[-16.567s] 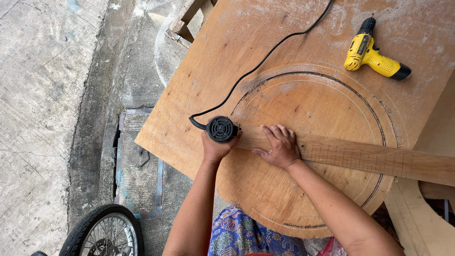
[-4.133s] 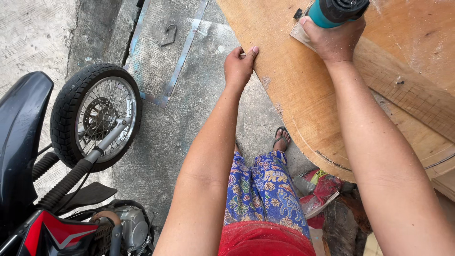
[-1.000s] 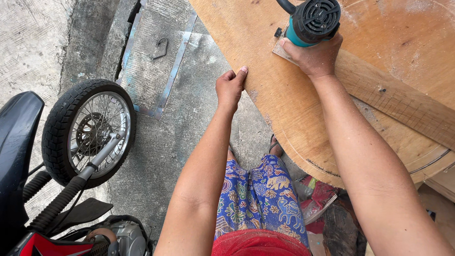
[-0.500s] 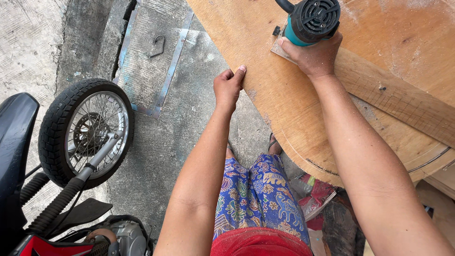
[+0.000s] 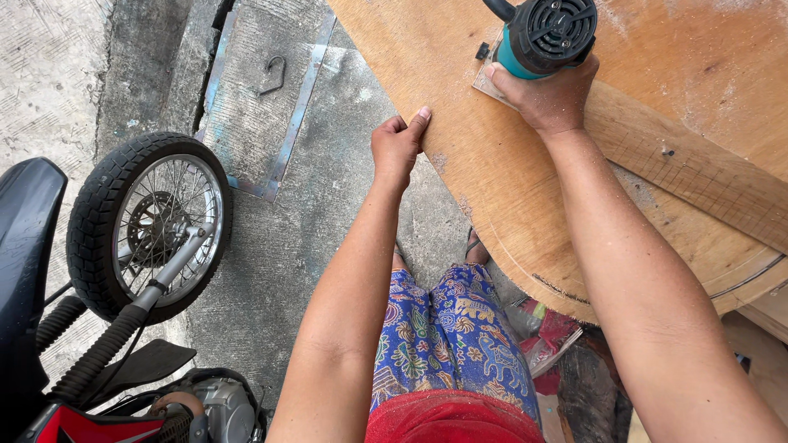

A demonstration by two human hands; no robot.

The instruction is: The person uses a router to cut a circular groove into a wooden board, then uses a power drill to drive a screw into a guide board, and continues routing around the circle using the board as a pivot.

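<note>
A large plywood sheet (image 5: 460,164) with a curved cut groove fills the upper right of the head view. My left hand (image 5: 396,144) grips its outer edge, fingers curled under and thumb on top. My right hand (image 5: 548,92) is wrapped around a teal and black corded router (image 5: 545,34) standing on the sheet. The router is fixed to the end of a long wooden bar (image 5: 698,176) that lies across the plywood toward the right. Sawdust dusts the wood and my arms.
A motorcycle front wheel (image 5: 148,226) and fork stand at the left, with its red body at the bottom left. A metal-framed concrete hatch (image 5: 258,90) with a hook lies in the ground. My patterned trousers (image 5: 447,344) and sandalled foot are below.
Since a second ago the view has shifted slightly; my hands keep the same hold on the plywood edge and the router. Much earlier, both hands were over the circle's middle.
</note>
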